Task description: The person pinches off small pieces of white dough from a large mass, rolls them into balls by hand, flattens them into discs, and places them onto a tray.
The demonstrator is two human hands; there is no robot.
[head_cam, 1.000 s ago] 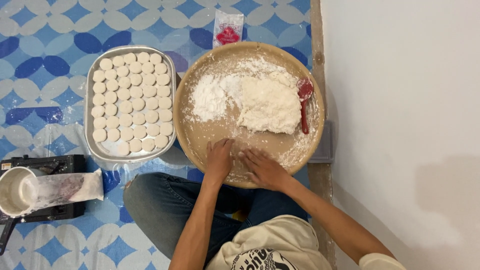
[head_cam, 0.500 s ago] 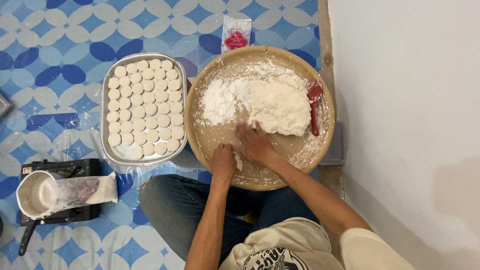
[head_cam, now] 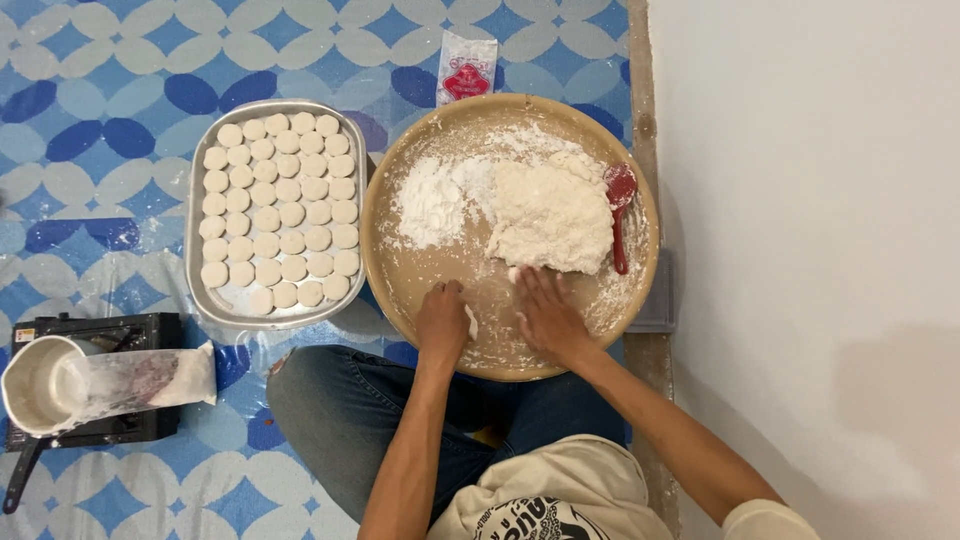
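A big round tan tray (head_cam: 400,290) lies on the floor before me, dusted with white flour (head_cam: 430,200). A large lump of white dough (head_cam: 550,215) sits in its right half. My left hand (head_cam: 443,322) rests on the tray's near part, fingers curled beside a small white piece of dough (head_cam: 471,322). My right hand (head_cam: 545,312) lies flat with fingers spread, fingertips touching the dough lump's near edge. A red spoon (head_cam: 620,205) lies at the tray's right side.
A metal tray (head_cam: 205,300) holding several rows of round white dough discs (head_cam: 280,205) sits left of the big tray. A small red-and-white packet (head_cam: 466,68) lies behind. A white pot (head_cam: 35,385) and a plastic bag (head_cam: 140,378) rest on a black stove at lower left. A white wall rises at right.
My right hand has stayed at the dough lump's near edge with fingers spread. My left hand stays on the tray's near part, now beside a small dough piece. The view shifted slightly.
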